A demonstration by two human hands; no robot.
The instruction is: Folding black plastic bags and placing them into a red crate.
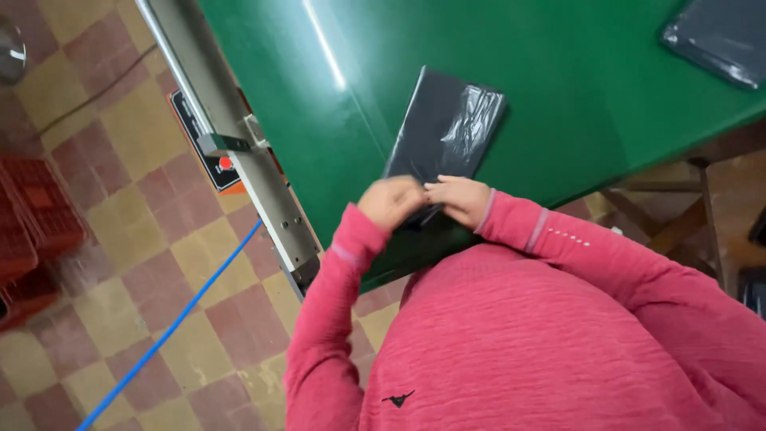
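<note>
A flat black plastic-wrapped package [445, 125] lies on the green table [558, 96], its near end at the table's edge. My left hand [391, 201] and my right hand [459, 199] both grip that near end, fingers curled over the black wrapping and nearly touching each other. Both arms wear pink-red sleeves. The far end of the package rests flat, its wrap glossy and wrinkled.
A second dark wrapped package [718, 36] lies at the table's far right corner. A metal rail [239, 152] with a red button box [215, 160] runs along the table's left side. A blue hose [175, 327] crosses the tiled floor; red crates [32, 215] stand at the left.
</note>
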